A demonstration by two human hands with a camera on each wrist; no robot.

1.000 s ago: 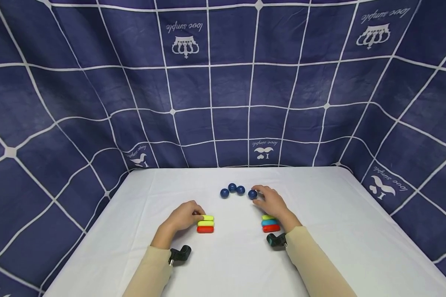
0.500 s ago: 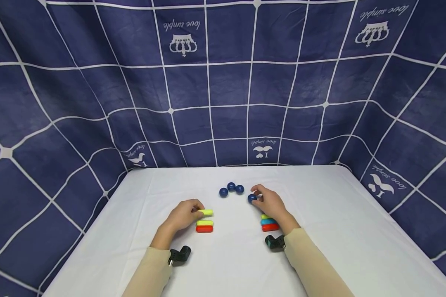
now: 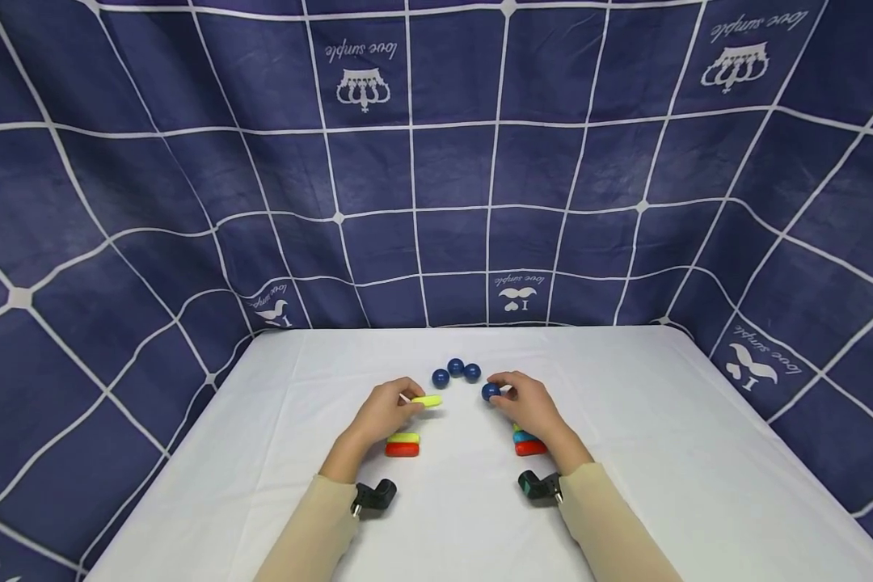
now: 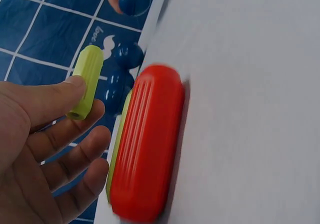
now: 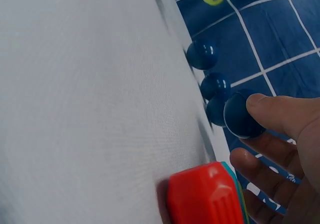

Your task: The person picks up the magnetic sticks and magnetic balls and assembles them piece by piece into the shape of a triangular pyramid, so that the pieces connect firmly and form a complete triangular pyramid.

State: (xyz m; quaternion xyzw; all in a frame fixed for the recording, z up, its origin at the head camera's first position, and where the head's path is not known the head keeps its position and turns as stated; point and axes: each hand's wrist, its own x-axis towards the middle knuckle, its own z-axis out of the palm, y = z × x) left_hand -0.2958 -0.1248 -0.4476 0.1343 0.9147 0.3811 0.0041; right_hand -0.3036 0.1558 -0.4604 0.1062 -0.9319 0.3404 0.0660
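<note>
My left hand (image 3: 384, 414) pinches a yellow-green ribbed plastic bar (image 3: 428, 401) between thumb and forefinger, held above the cloth; the other fingers are loosely bent in the left wrist view. Below that hand lie a second yellow-green bar (image 3: 403, 438) and a red bar (image 4: 147, 144), side by side. Thumb and fingers of my right hand (image 3: 534, 408) pinch a dark blue ball (image 5: 242, 115). Under the right wrist lie a red bar (image 3: 531, 448), a blue bar (image 3: 524, 436) and a mostly hidden yellow-green one. Three more blue balls (image 3: 456, 368) sit together between and beyond the hands.
A white cloth (image 3: 466, 517) covers the table. Behind and beside it hangs a dark blue curtain (image 3: 451, 170) with white grid lines. Black wrist cameras (image 3: 375, 495) stick out from both sleeves.
My left hand has lifted the far yellow-green bar off its row and carried it forward and right. My right hand has drawn one ball away from the others, slightly nearer.
</note>
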